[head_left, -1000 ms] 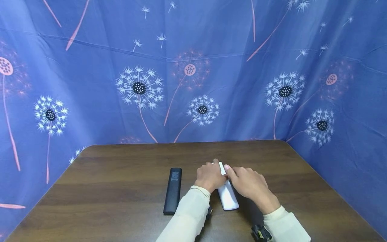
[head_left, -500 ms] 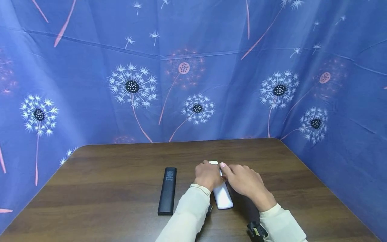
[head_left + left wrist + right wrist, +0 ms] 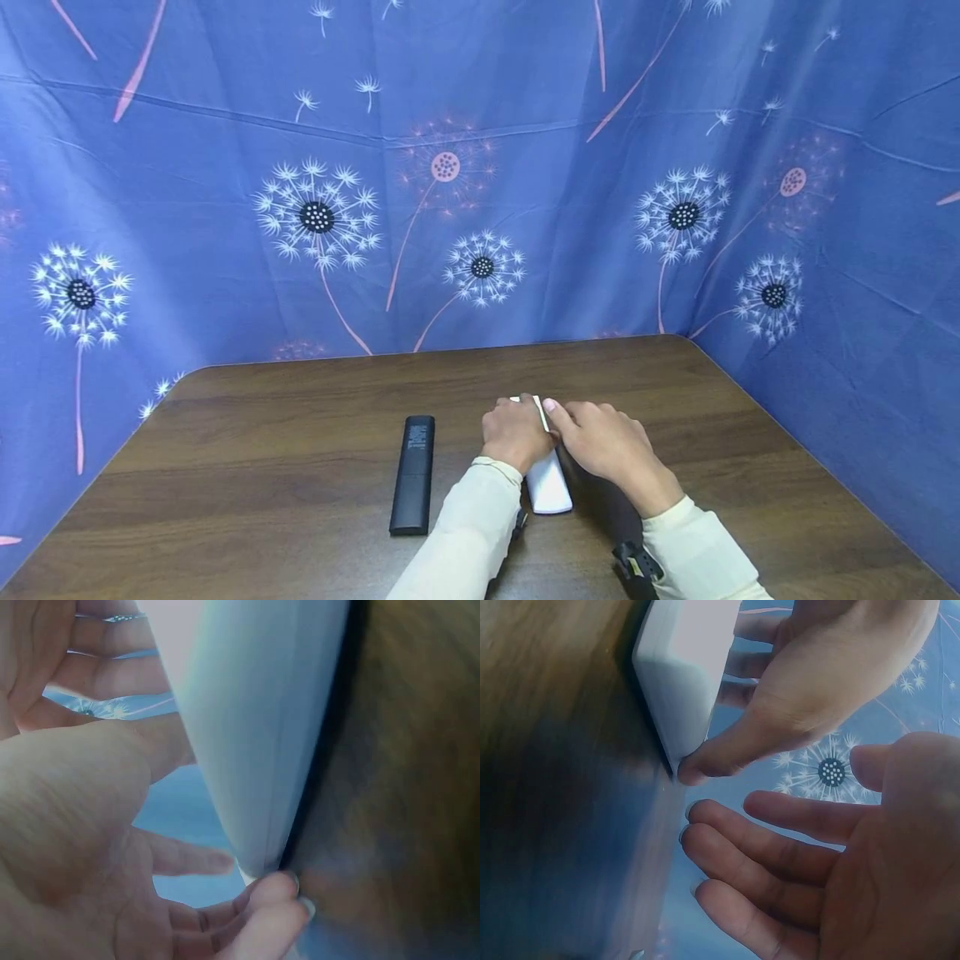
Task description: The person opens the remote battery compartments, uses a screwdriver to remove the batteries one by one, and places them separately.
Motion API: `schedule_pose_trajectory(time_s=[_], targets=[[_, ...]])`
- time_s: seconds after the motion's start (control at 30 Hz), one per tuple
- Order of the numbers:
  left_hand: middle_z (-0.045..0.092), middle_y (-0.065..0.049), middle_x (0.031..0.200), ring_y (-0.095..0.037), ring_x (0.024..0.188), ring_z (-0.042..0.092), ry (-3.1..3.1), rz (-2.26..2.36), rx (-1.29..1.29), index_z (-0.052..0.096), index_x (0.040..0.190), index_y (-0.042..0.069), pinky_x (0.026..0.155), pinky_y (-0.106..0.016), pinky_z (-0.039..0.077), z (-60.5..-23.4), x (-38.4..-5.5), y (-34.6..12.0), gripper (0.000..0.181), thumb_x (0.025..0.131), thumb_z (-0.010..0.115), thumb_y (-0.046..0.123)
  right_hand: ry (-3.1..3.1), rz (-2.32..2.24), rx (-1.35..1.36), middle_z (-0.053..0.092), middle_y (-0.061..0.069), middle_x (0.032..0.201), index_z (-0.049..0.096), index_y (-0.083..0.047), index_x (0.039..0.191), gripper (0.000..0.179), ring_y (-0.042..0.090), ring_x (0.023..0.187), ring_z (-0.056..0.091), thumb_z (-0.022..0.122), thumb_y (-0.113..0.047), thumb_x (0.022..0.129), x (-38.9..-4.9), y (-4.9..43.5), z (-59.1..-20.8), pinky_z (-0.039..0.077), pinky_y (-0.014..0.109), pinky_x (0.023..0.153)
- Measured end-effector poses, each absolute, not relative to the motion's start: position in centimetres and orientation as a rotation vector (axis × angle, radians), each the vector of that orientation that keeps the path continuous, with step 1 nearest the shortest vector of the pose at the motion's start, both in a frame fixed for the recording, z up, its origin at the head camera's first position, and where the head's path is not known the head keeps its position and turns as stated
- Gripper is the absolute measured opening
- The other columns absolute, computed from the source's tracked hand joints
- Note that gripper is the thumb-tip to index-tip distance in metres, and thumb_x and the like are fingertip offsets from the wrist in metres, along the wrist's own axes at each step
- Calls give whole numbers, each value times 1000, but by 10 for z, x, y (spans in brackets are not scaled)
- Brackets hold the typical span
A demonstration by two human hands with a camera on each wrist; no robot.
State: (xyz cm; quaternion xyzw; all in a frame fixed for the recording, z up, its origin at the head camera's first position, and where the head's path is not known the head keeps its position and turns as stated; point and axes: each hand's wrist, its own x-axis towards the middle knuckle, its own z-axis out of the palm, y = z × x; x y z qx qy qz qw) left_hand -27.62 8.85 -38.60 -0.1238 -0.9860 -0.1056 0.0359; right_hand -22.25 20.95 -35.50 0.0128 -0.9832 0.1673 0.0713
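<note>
A white remote control (image 3: 549,483), long and slim with a rounded near end, lies on the table right of the middle. My left hand (image 3: 516,433) reaches over it and grips it, covering its middle. In the left wrist view, the left fingertips (image 3: 274,907) curl at the lower end of the white remote control (image 3: 255,720), and the thumb is on its other side. My right hand (image 3: 611,450) hovers just to the right, thumb tip close to the remote's edge. Seen from the right wrist, the right fingers (image 3: 765,855) are loosely bent and hold nothing.
A black remote control (image 3: 412,479) with a printed label lies to the left of my left forearm. The brown wooden table (image 3: 262,450) ends at a blue dandelion-print cloth (image 3: 480,192) behind and on the right.
The view has swung slightly right, so table and cloth sit further left. The white remote control has turned a little straighter under my left hand. The black remote control stays put.
</note>
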Motion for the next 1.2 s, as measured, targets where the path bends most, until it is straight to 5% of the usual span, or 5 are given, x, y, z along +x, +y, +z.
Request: schedule_pose_trajectory(time_s=[0.3,0.6,0.9,1.03,1.2], targets=[[63,-8,77,-21,67,59,-3065,-511,-408,70,99,-2,62,-35,52,-383,-276,83,59,77,80,52,-2898,504,51,73,9,101,74,-13,107,56,36,90,70,37,-54,105,-222,210,-354,50,57,64],[68,-9,83,-22,72,60,-3034,-548,-389,74,90,4,65,-37,51,-387,-281,78,44,78,76,46,-2877,469,94,72,4,90,73,-16,98,48,30,80,69,42,-51,105,-225,207,-358,49,53,59],[61,-7,73,-20,62,55,-2973,-785,-392,69,78,5,54,-33,46,-386,-283,78,42,83,67,47,-2873,397,101,72,9,92,74,-12,101,50,36,82,69,40,-49,106,-226,210,-358,49,55,59],[60,-7,77,-22,66,54,-2964,-911,-372,68,79,5,57,-34,46,-386,-283,73,42,83,66,47,-2897,408,113,72,10,95,74,-12,101,49,37,86,69,38,-46,107,-226,209,-361,49,57,62],[60,-10,86,-25,72,56,-2959,-1096,-320,64,108,-4,61,-37,49,-386,-284,68,59,82,67,49,-2918,450,128,72,8,99,74,-12,106,50,35,89,69,37,-46,108,-228,209,-363,50,58,64]])
